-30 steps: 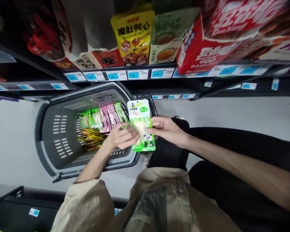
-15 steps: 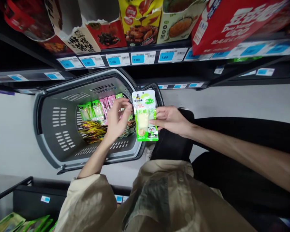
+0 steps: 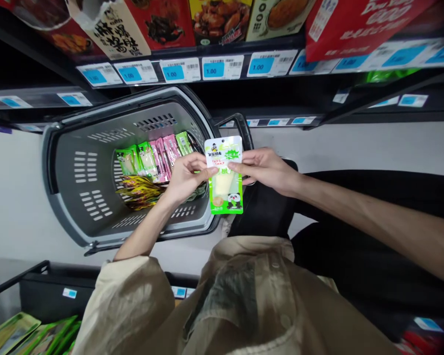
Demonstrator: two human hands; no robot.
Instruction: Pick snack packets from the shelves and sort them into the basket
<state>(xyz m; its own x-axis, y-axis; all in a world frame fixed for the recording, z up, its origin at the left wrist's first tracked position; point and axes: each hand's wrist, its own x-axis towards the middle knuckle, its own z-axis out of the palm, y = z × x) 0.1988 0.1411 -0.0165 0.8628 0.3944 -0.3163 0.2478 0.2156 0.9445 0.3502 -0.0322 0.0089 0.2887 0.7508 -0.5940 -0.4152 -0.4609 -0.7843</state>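
A green and white snack packet (image 3: 225,192) with a panda printed on it is held upright over the near end of the basket. My left hand (image 3: 189,176) pinches its left edge, thumb on the front. On the opposite edge, my right hand (image 3: 268,170) grips the packet between thumb and fingers. Below and left of the packet, a grey shopping basket (image 3: 68,177) stands on the floor. Inside it lie green packets (image 3: 147,160), pink packets (image 3: 164,157) and a stack of yellow-and-dark packets (image 3: 140,191). My left forearm hides part of the basket's contents.
Ahead runs a dark shelf with price tags (image 3: 222,67) along its edge and snack boxes (image 3: 163,24) above. A red bag (image 3: 355,29) juts over that edge. The basket's handle (image 3: 244,129) leans toward my knee. Behind on the left is another rack with green packets (image 3: 55,335).
My left hand has moved right and now grips the packet's left edge. My right hand has shifted slightly up along the other edge. The view has moved a little.
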